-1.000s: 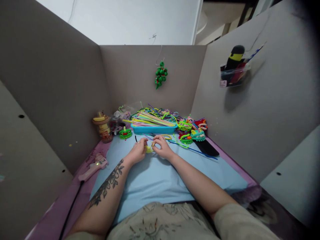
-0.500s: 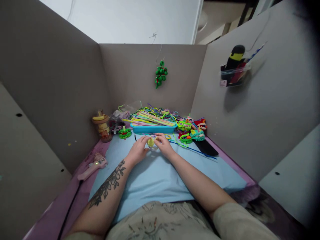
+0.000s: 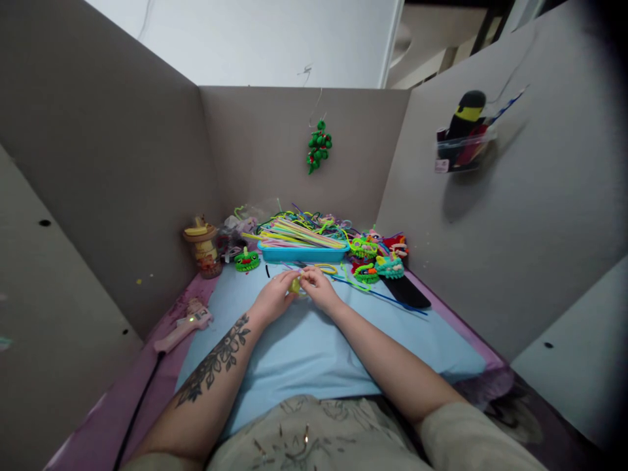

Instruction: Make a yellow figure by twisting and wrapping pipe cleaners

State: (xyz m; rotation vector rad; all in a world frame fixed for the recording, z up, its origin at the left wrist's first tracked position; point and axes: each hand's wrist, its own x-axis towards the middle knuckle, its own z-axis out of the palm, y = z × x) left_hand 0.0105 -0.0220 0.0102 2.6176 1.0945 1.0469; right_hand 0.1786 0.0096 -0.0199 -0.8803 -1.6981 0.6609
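Observation:
My left hand [image 3: 273, 299] and my right hand [image 3: 320, 290] meet over the far part of a light blue mat [image 3: 314, 347]. Both pinch a small yellow-green fuzzy piece [image 3: 294, 285] between their fingertips. The fingers of each hand are curled round it. Just beyond them a yellow pipe cleaner [image 3: 326, 267] lies on the mat, in front of a blue tray [image 3: 301, 252] heaped with coloured pipe cleaners.
Finished fuzzy figures [image 3: 377, 261] cluster right of the tray, a green one [image 3: 246, 261] left of it. A pink glue gun [image 3: 182, 327] with cord lies at left, near a small jar [image 3: 201, 245]. Grey panels wall the desk; a green ornament [image 3: 318, 145] hangs at the back.
Both hands have stayed together on the yellow-green piece, turning it slightly between the fingertips. The view has shifted a little.

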